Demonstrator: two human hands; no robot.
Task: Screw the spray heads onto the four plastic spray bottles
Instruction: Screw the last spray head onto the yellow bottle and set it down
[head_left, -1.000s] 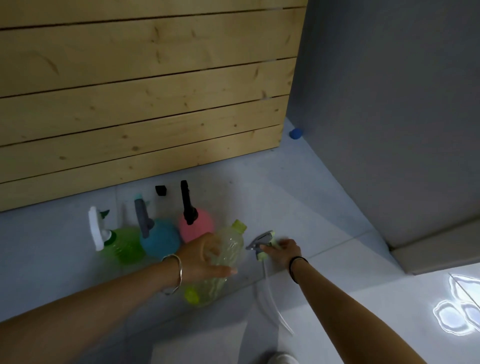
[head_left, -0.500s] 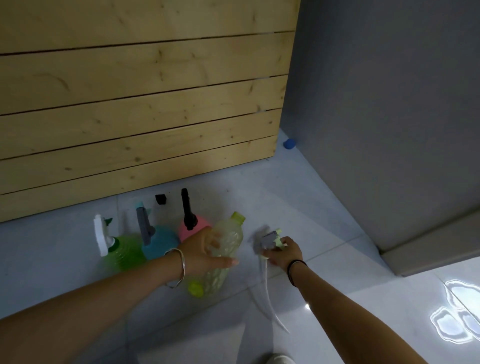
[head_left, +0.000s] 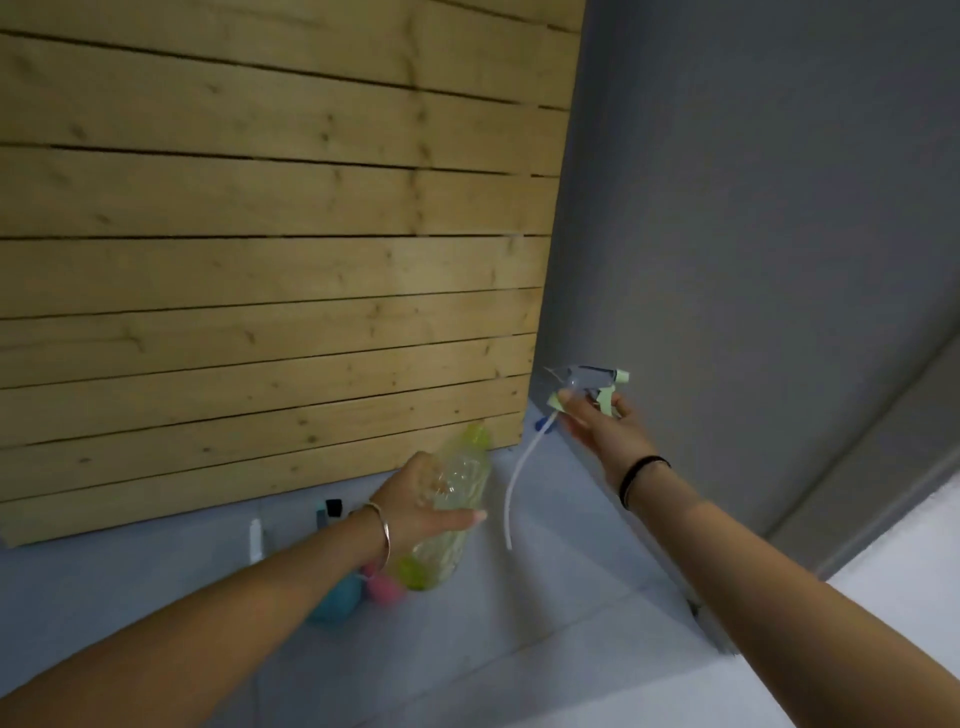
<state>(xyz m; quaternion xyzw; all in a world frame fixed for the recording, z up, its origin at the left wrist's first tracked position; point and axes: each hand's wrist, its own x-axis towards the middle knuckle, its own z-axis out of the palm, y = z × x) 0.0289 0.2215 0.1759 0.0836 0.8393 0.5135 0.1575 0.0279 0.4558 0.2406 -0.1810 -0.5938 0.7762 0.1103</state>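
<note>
Gripping a clear yellowish plastic bottle (head_left: 457, 509) with a lime-green neck, left hand (head_left: 426, 499) wrapped around its middle, tilted above the grey floor (head_left: 545, 623). Pinching a grey-and-pale-green trigger spray head (head_left: 592, 387) in the right hand (head_left: 602, 423), white dip tube (head_left: 519, 483) dangling, well apart from the bottle's neck. Partly hidden behind the left forearm: blue round bottle (head_left: 335, 603) and pink round bottle (head_left: 387, 592) on the floor beside the wooden plank wall (head_left: 260, 260).

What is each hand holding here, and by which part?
The left hand grips the clear yellowish bottle around its middle. The right hand holds the spray head by its neck, below the nozzle, dip tube hanging free.
</note>
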